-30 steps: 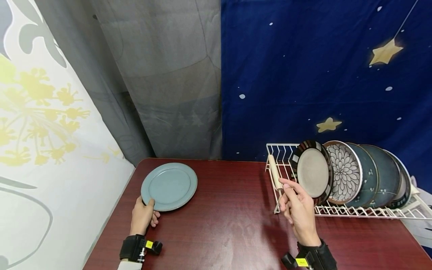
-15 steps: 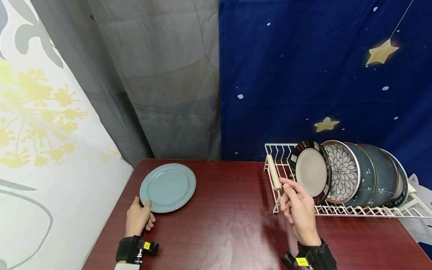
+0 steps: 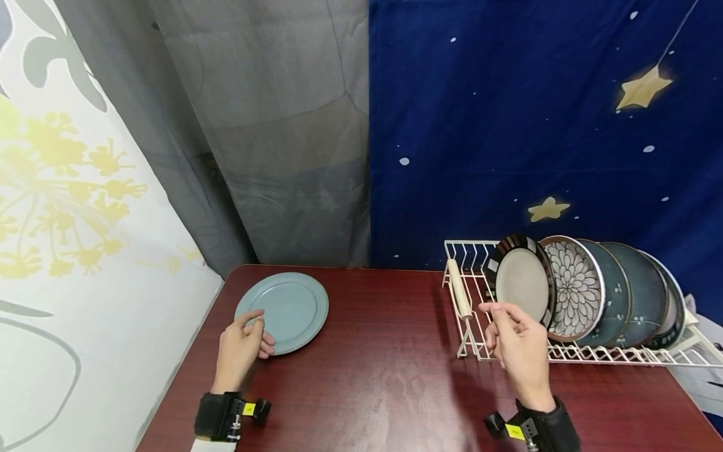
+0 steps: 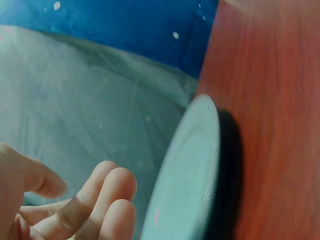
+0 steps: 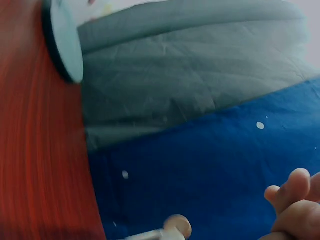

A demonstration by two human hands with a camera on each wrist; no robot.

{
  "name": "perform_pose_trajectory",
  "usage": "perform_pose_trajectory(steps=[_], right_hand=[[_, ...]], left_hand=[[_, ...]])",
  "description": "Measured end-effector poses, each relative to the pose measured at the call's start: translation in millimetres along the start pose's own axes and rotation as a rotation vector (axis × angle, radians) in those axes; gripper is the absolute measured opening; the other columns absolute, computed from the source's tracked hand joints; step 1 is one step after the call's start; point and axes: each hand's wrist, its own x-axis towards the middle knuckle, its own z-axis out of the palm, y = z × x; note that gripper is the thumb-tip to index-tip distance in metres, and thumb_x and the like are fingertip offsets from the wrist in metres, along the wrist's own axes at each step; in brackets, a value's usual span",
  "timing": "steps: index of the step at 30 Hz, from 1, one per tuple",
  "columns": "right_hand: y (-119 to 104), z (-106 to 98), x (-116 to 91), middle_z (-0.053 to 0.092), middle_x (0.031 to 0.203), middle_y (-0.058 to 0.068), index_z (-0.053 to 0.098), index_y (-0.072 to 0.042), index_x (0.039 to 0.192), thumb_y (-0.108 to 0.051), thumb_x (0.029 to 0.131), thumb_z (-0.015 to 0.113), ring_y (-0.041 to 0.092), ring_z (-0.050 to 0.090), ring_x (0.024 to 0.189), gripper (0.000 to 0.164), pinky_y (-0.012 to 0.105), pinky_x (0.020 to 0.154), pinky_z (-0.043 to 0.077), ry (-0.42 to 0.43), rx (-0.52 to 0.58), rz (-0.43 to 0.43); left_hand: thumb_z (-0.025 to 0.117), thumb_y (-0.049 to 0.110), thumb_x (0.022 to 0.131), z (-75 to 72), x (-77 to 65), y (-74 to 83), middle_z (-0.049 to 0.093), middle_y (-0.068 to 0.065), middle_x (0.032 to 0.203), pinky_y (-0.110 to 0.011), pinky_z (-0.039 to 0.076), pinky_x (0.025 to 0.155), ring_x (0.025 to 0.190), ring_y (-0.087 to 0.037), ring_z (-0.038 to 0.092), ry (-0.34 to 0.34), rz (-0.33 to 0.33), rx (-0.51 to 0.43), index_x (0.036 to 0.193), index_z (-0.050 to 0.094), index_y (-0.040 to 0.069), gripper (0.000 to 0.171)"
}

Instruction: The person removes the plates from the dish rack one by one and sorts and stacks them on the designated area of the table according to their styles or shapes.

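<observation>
Near the left hand (image 3: 240, 351) lies the blue plate (image 3: 297, 307), right hand (image 3: 521, 355) well apart

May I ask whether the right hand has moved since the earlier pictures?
Yes: in the head view, the right hand shifted rightward, away from the pale handle.

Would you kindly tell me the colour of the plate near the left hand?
The plate is pale grey-blue, clearest in the head view.

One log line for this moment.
left hand empty, near plate | right hand empty, near rack | plate on table | dishes in rack
</observation>
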Motion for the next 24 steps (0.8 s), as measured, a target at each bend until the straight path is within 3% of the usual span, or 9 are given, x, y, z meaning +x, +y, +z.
perform_pose_trajectory(steps=[4, 8, 11, 13, 19, 24], right_hand=[[3, -9, 2, 0.054, 0.048, 0.002, 0.070, -0.012, 0.092, -0.022, 0.093, 0.055, 0.008, 0.039, 0.030, 0.019, 0.022, 0.030, 0.029, 0.102, -0.318, -0.154], [4, -21, 7, 0.062, 0.057, 0.000, 0.071, -0.011, 0.091, -0.018, 0.088, 0.060, -0.007, 0.047, 0.042, 0.013, 0.013, 0.046, 0.035, 0.298, -0.567, -0.345], [3, -32, 11, 0.064, 0.064, 0.002, 0.069, -0.008, 0.098, -0.018, 0.085, 0.060, -0.010, 0.045, 0.048, 0.018, 0.018, 0.050, 0.033, 0.436, -0.670, -0.422], [3, -39, 14, 0.063, 0.067, 0.005, 0.067, -0.008, 0.103, -0.019, 0.085, 0.059, -0.001, 0.046, 0.051, 0.023, 0.026, 0.050, 0.031, 0.493, -0.723, -0.449], [7, -55, 20, 0.054, 0.082, 0.009, 0.061, -0.010, 0.113, -0.029, 0.082, 0.061, 0.033, 0.046, 0.054, 0.037, 0.042, 0.042, 0.022, 0.581, -0.859, -0.384], [15, -66, 21, 0.052, 0.085, 0.008, 0.055, -0.012, 0.122, -0.038, 0.080, 0.064, 0.039, 0.045, 0.053, 0.051, 0.043, 0.038, 0.021, 0.493, -0.923, -0.191]], left_hand=[[0.048, 0.033, 0.095, 3.8, -4.0, 12.9, 0.065, -0.005, 0.065, -0.032, 0.053, 0.050, 0.053, -0.021, 0.062, -0.026, 0.065, -0.033, 0.118, 0.056, 0.022, 0.027], [0.048, 0.035, 0.095, 6.9, -7.4, 23.4, 0.064, -0.005, 0.064, -0.032, 0.053, 0.051, 0.053, -0.021, 0.062, -0.059, 0.104, -0.055, 0.114, 0.059, 0.024, 0.024], [0.049, 0.036, 0.094, 8.4, -9.3, 31.1, 0.064, -0.008, 0.066, -0.035, 0.053, 0.051, 0.055, -0.024, 0.062, -0.131, 0.110, -0.110, 0.113, 0.059, 0.021, 0.026], [0.050, 0.035, 0.094, 9.1, -10.9, 37.0, 0.064, -0.012, 0.068, -0.038, 0.054, 0.052, 0.056, -0.027, 0.063, -0.191, 0.110, -0.168, 0.113, 0.059, 0.018, 0.027], [0.049, 0.026, 0.096, 11.8, -20.0, 60.6, 0.064, -0.019, 0.073, -0.042, 0.054, 0.054, 0.060, -0.033, 0.063, -0.346, 0.155, -0.274, 0.115, 0.057, 0.008, 0.028], [0.048, 0.022, 0.096, 15.0, -30.3, 81.3, 0.063, -0.022, 0.074, -0.046, 0.053, 0.055, 0.063, -0.037, 0.063, -0.402, 0.173, -0.302, 0.115, 0.057, 0.005, 0.027]])
